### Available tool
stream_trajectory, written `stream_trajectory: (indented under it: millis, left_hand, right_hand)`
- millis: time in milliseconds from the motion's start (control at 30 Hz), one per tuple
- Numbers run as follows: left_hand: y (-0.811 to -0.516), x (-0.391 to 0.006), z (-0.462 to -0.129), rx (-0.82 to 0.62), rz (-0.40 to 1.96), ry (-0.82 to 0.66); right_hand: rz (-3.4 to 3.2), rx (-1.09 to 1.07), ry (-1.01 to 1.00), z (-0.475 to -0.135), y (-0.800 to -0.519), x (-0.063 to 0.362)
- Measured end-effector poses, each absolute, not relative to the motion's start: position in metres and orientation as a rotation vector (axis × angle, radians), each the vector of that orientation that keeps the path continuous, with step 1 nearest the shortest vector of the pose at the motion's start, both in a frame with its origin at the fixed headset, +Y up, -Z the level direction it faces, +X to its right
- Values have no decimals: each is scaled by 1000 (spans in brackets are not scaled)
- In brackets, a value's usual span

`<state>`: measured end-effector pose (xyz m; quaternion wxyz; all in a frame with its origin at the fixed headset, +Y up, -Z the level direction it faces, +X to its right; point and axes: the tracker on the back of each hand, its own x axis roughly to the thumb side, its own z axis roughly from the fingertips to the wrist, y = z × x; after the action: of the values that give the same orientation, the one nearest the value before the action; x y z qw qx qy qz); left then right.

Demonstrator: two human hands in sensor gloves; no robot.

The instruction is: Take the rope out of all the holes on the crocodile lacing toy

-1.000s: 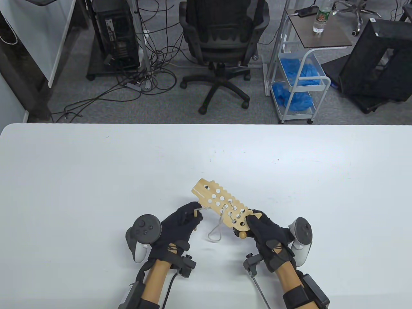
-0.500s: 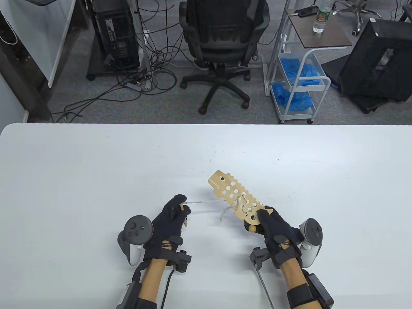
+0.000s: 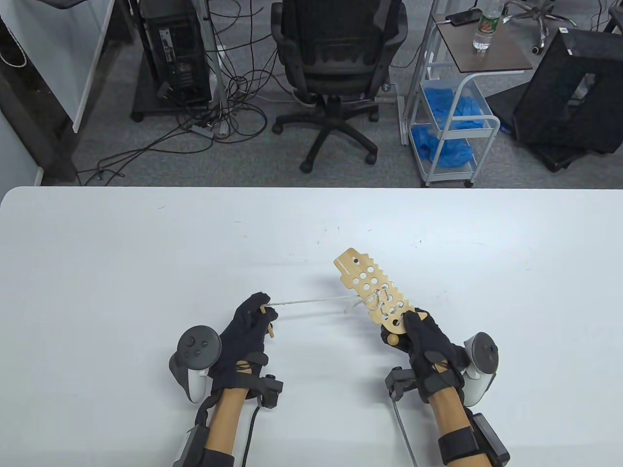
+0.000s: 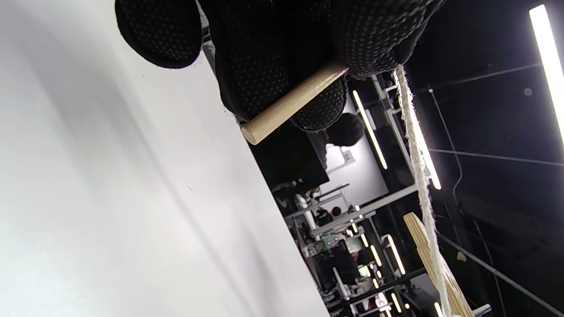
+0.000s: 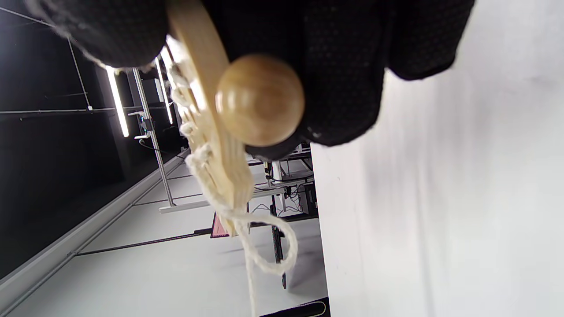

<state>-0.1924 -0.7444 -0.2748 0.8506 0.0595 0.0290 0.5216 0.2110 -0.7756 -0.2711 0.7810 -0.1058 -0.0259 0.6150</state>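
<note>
- White table (image 3: 146, 253) lies under both hands; nothing on it near them but the toy's shadow.
- Crocodile lacing toy (image 3: 377, 296): a wooden board with holes, clenched at its tail end by the right hand (image 3: 430, 352), the snout pointing up and away from that hand, lifted off the table.
- Rope (image 3: 311, 301) runs taut from the board's middle holes across to the left hand (image 3: 246, 335), which is pinching the wooden lacing needle (image 3: 269, 325) on the rope's end.
- Judgement: one hole is being cleared. Best to pull straight out along the hole's axis, with the board held steady, and watch that the slack loop does not snag.
- Several holes near the right hand look laced, so the task seems partly done.
- Right wrist view alone shows a round wooden bead (image 5: 260, 99) below the fingers and a small slack loop hanging off the board's edge.
- Left wrist view alone shows the needle's blunt tip sticking out below the fingertips (image 4: 317, 108).
</note>
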Motion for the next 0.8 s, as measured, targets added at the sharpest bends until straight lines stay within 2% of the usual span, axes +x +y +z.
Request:
stream_trajectory:
  millis: [800]
  left_hand:
    - [-743,-200,-273,136,1138,108]
  right_hand:
    - [1173,-312,-114,-268,-779,230]
